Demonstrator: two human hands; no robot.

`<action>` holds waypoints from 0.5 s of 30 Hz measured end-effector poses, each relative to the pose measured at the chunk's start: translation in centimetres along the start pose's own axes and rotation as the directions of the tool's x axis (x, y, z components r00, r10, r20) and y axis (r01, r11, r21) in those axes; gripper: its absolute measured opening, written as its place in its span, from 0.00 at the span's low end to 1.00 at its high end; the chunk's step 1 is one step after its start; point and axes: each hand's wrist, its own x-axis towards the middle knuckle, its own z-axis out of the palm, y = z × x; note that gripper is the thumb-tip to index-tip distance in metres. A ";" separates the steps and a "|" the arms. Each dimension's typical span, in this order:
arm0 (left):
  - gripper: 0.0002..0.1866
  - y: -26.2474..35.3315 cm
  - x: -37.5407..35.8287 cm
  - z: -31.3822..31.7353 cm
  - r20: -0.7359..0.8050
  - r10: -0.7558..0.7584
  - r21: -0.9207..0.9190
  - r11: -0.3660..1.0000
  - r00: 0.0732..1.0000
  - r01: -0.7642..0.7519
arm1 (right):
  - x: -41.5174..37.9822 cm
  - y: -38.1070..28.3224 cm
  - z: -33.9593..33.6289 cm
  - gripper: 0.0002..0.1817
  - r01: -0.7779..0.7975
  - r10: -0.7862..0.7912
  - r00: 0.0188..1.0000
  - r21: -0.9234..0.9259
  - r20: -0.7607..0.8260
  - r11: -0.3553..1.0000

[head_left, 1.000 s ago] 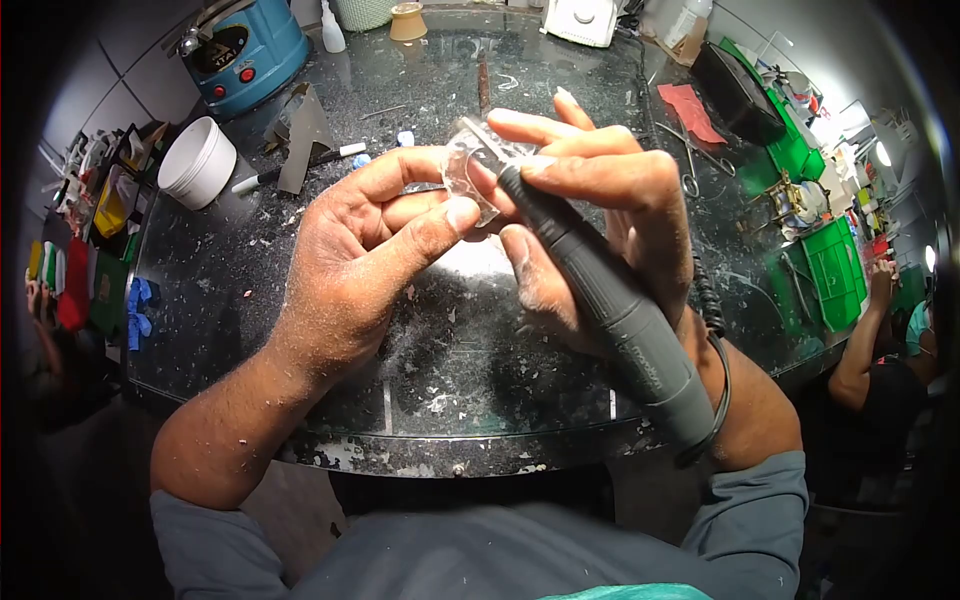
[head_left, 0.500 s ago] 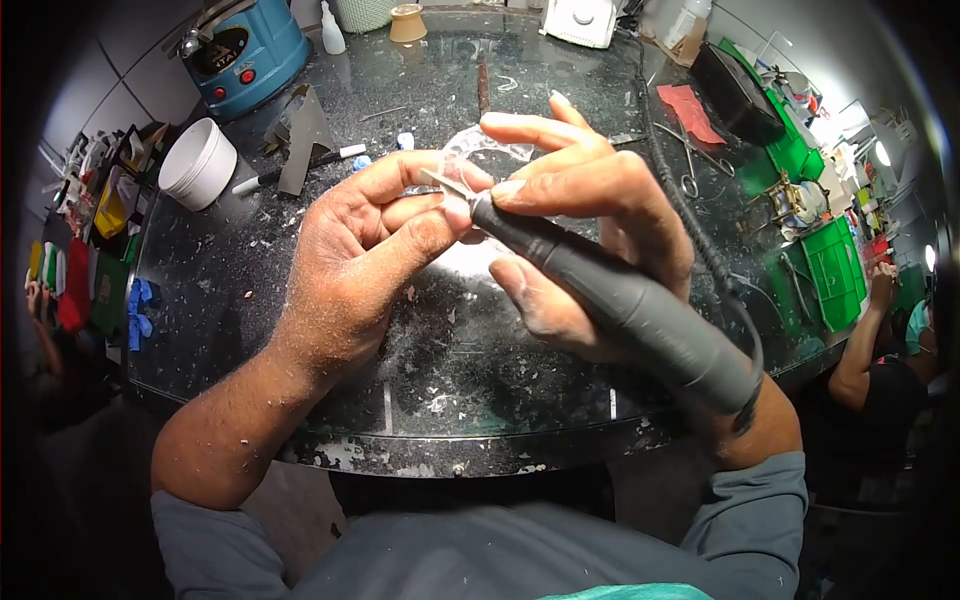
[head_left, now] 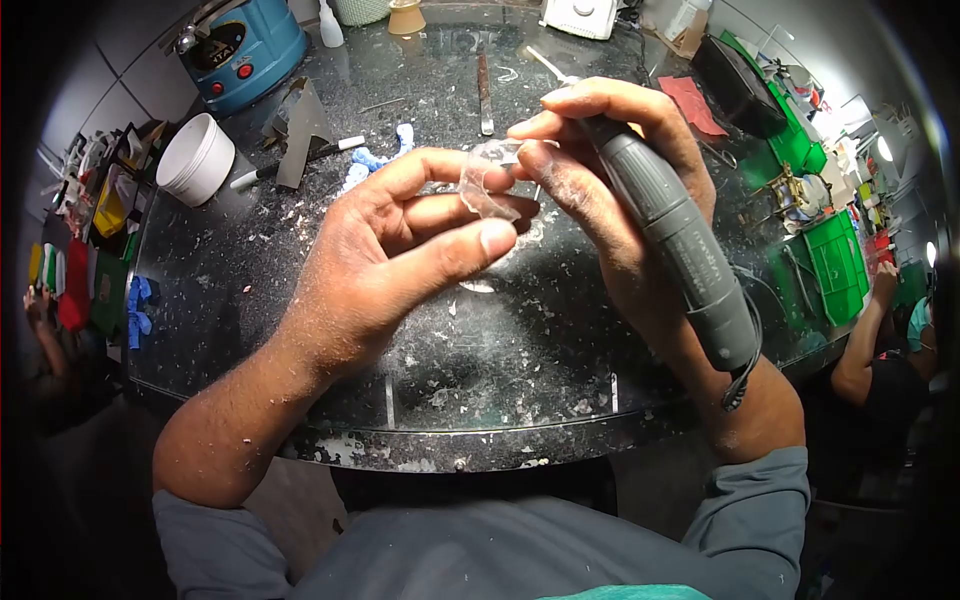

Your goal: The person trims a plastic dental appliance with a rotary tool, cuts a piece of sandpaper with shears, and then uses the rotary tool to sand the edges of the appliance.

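Observation:
A clear, curved plastic piece (head_left: 482, 180) is held between the fingers of my left hand (head_left: 385, 240), with the thumb extended below it. My right hand (head_left: 640, 180) wraps round a dark grey rotary handpiece (head_left: 690, 240), whose thin tip (head_left: 545, 65) points up and away from the plastic. The thumb and a finger of my right hand are at the right side of the piece. White dust covers both hands and the dark tabletop (head_left: 470, 370) beneath.
A white tub (head_left: 197, 160), a marker (head_left: 258, 178), a grey angled sheet (head_left: 305, 135) and blue scraps (head_left: 367, 160) lie left. Beyond are a blue machine (head_left: 245, 55) and a brown-handled tool (head_left: 485, 95). Right are red paper (head_left: 692, 107), a green tray (head_left: 835, 265) and another person's arm (head_left: 865, 335).
The handpiece has swung more upright, its tip now away from the plastic. The clear piece has turned and shifted slightly, with my left thumb off it and the right fingers at its side.

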 end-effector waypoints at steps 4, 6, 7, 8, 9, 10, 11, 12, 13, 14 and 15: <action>0.16 0.0 0.5 -1.1 -0.086 0.085 0.129 0.989 0.993 -0.073 | -0.1 -0.3 0.0 0.17 -0.024 0.024 1.000 -0.015 0.017 1.000; 0.18 0.0 0.4 -1.2 -0.091 0.086 0.152 0.986 0.992 -0.071 | -0.2 -0.3 -0.1 0.17 -0.025 0.026 0.999 -0.045 0.023 0.999; 0.18 0.2 0.4 -1.0 -0.090 0.079 0.116 0.991 0.993 -0.069 | -0.2 -0.3 -0.1 0.17 -0.032 0.033 0.999 -0.042 0.022 0.999; 0.17 0.3 0.4 -0.8 -0.089 0.072 0.079 0.995 0.993 -0.065 | -0.2 -0.3 -0.1 0.17 -0.040 0.041 0.999 -0.039 0.020 0.998; 0.17 0.2 0.4 -0.7 -0.089 0.072 0.079 0.995 0.993 -0.065 | -0.2 -0.3 -0.1 0.17 -0.040 0.041 0.999 -0.039 0.020 0.998; 0.16 0.1 0.3 -0.7 -0.090 0.084 0.082 0.994 0.992 -0.077 | -0.1 -0.3 -0.1 0.17 -0.045 0.045 0.999 -0.051 0.008 0.998; 0.16 0.0 0.3 -0.6 -0.091 0.097 0.086 0.992 0.991 -0.089 | -0.1 -0.3 -0.1 0.17 -0.050 0.050 0.999 -0.064 -0.004 0.997; 0.16 0.0 0.3 -0.6 -0.091 0.096 0.085 0.992 0.991 -0.089 | -0.2 -0.3 -0.1 0.17 -0.050 0.050 0.999 -0.064 -0.004 0.997; 0.15 0.1 0.3 -0.5 -0.103 0.077 0.060 0.996 0.992 -0.071 | -0.2 -0.3 0.0 0.17 -0.062 0.062 0.998 -0.034 -0.013 0.997; 0.15 0.1 0.3 -0.4 -0.114 0.057 0.034 0.998 0.992 -0.053 | -0.2 -0.3 0.0 0.17 -0.074 0.074 0.997 -0.005 -0.021 0.997; 0.15 0.2 0.3 -0.6 -0.115 0.056 0.035 0.998 0.992 -0.052 | -0.3 -0.3 0.1 0.17 -0.074 0.074 0.997 -0.004 -0.021 0.997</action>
